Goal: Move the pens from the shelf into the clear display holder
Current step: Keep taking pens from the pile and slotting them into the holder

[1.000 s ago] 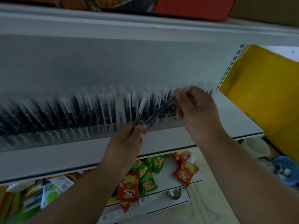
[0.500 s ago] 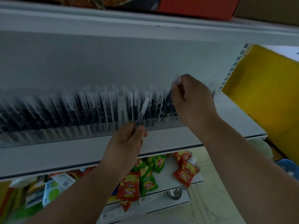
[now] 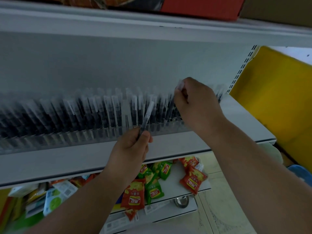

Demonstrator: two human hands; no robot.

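A long clear display holder [image 3: 84, 137] runs along the white shelf [image 3: 244, 122], packed with several upright black pens with clear caps [image 3: 94, 112]. My left hand [image 3: 130, 149] pinches one such pen [image 3: 147, 116] by its lower end, tilted up to the right in front of the holder. My right hand [image 3: 195, 102] is over the holder's right part, its fingers curled round the clear cap of another pen [image 3: 180, 85] that stands among the others. The image is blurred.
A lower shelf [image 3: 177, 186] carries red and green snack packets [image 3: 135, 193]. A yellow surface [image 3: 276, 92] stands to the right of the shelving. Above, the upper shelf edge [image 3: 152, 21] overhangs. Tiled floor shows at the bottom right.
My right hand took one pen away from my left hand and moved up and right, setting it upright into the holder. My left hand stayed in place with one pen.
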